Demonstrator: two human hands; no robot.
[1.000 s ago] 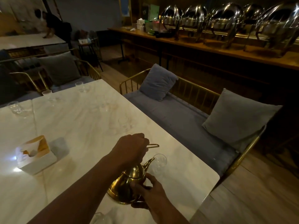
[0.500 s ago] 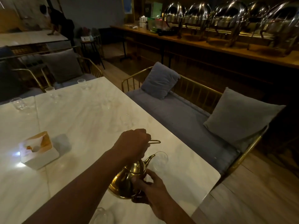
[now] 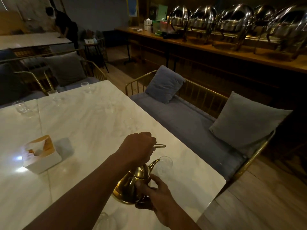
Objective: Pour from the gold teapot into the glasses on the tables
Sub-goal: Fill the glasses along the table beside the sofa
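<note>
The gold teapot (image 3: 131, 185) hangs tilted over the near right part of the white marble table (image 3: 86, 123), its spout over a clear glass (image 3: 163, 166). My left hand (image 3: 137, 147) is closed around the teapot's top handle. My right hand (image 3: 154, 195) steadies the pot's body from the near side. Three more glasses (image 3: 22, 107) (image 3: 53, 94) (image 3: 85, 86) stand along the far edge. Another glass (image 3: 106, 221) shows at the bottom edge, partly under my left arm.
A white tissue box (image 3: 40, 154) sits on the table's left part beside a bright glare. A gold-framed bench with grey cushions (image 3: 247, 123) runs along the right. Chafing dishes (image 3: 235, 20) line a wooden counter behind. A person (image 3: 66, 25) bends over a far table.
The view has shifted slightly. Both hands keep their hold on the teapot, and the spout stays at the same glass.
</note>
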